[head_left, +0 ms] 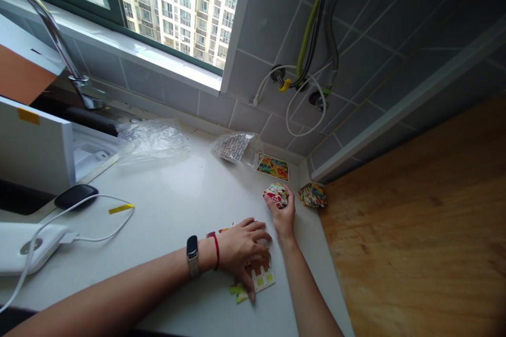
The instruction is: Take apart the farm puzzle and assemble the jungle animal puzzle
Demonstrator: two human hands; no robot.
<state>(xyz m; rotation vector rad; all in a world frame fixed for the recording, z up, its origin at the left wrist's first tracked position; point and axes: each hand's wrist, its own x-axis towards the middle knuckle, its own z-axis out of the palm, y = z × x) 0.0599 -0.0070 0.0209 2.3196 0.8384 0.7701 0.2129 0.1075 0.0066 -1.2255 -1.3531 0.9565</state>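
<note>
My left hand (247, 245), with a watch and a red cord at the wrist, lies over a partly covered patch of jigsaw pieces (264, 279). Its fingers are spread, with the fingertips on or just above the pieces. A green-yellow piece (238, 291) shows beside the thumb, and more colored pieces peek out behind the wrist. My right hand (283, 216) is closed around a bunch of puzzle pieces (276, 195), one with a red barn print. To its right sits another pile of pieces (313, 196). A colorful picture card (273, 167) lies behind the right hand.
A clear plastic bag (237, 147) stands near the wall, with crumpled plastic wrap (156, 139) to its left. On the left are a white power strip (29, 247), a cable, a black oval object (76, 196) and a faucet (59, 37). A wooden surface (415, 231) borders the counter's right edge.
</note>
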